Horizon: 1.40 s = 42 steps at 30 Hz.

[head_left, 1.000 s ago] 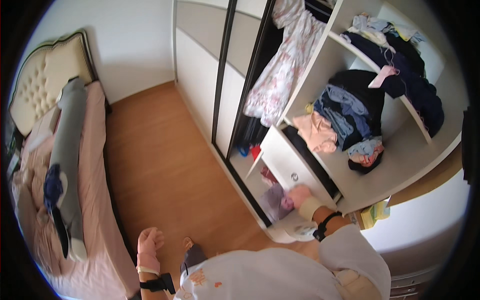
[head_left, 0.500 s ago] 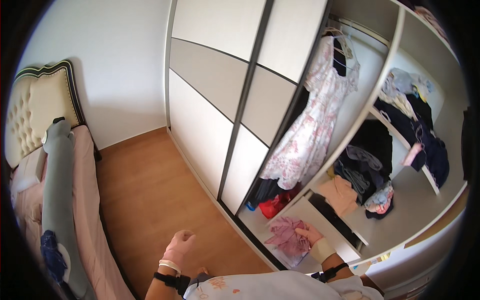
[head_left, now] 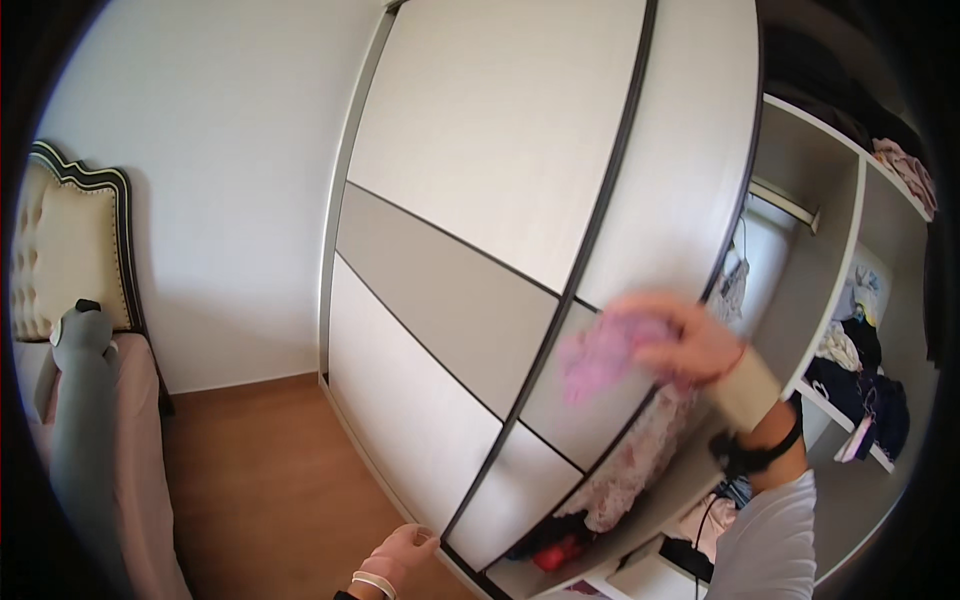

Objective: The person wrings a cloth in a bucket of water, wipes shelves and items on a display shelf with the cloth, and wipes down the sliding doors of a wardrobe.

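Note:
My right hand (head_left: 690,345), blurred by motion, is closed on a crumpled pink garment (head_left: 603,358). It is raised in front of the sliding wardrobe door (head_left: 500,130), and a pale band circles the wrist. What kind of garment it is cannot be made out. Low down, near the door's bottom edge, my left hand (head_left: 403,553) has its fingers curled in, with nothing visible in them. Behind my right hand hangs a white floral dress (head_left: 635,470) inside the wardrobe, its upper part mostly hidden by the door and my hand.
Piled dark and white clothes (head_left: 865,390) lie on a shelf at the right. Below the dress is something red (head_left: 560,553). An open drawer (head_left: 645,580) sticks out near my right arm. On the left stands a bed with a tufted headboard (head_left: 80,240) and a long grey plush pillow (head_left: 85,430).
My right hand has lifted the pink garment from low by the drawer up to the door. My view has tilted up, and my left hand appears lower.

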Available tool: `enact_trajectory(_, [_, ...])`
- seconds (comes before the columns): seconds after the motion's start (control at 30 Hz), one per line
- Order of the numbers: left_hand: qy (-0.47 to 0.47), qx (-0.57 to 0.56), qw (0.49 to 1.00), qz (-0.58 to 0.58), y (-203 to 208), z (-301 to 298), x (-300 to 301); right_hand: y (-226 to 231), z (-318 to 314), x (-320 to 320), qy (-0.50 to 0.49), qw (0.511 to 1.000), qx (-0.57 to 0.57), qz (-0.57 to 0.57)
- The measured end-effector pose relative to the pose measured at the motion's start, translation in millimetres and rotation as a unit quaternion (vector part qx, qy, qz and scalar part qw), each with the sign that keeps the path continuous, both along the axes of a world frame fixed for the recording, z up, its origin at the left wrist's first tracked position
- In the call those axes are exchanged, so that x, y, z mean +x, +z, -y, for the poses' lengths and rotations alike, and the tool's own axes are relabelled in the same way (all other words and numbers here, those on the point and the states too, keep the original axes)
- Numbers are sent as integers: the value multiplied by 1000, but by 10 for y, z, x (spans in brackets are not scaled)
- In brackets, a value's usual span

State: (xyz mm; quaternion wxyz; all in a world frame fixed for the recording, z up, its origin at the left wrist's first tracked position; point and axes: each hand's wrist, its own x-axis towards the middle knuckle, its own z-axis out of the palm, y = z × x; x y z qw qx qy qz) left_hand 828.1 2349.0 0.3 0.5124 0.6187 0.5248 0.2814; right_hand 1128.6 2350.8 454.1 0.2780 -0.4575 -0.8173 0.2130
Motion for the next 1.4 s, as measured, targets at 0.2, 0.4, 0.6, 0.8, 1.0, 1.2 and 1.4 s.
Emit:
enact_trajectory(0.2, [-22, 30, 997, -64, 420, -1047, -250, 1914, -1283, -433, -46, 745, 597, 293])
enact_trajectory(0.4, [49, 38, 998, 2, -131, -1890, -407, 2161, -2184, -789, -343, 492, 612, 516])
enact_trajectory(0.6, [-87, 2, 996, -8, 168, -2740, -601, 1092, -3045, -1036, -66, 645, 430, 628])
enact_trajectory(0.8, [-179, 130, 975, -24, -715, -3813, -1414, 2490, -3100, -1041, -286, 498, 674, 465])
enact_trajectory(1.0, [-76, -1, 997, 0, 93, -4441, -2158, 2829, -4081, -1586, -553, 456, 555, 423])
enact_trajectory(1.2, [-90, 1, 995, 53, 272, -4941, -2354, 1416, -5275, -2338, -144, 588, 500, 620])
enact_trajectory(1.4, [-174, 232, 957, -21, -1407, -5872, -2430, 2627, -4910, -2193, -333, 489, 694, 410])
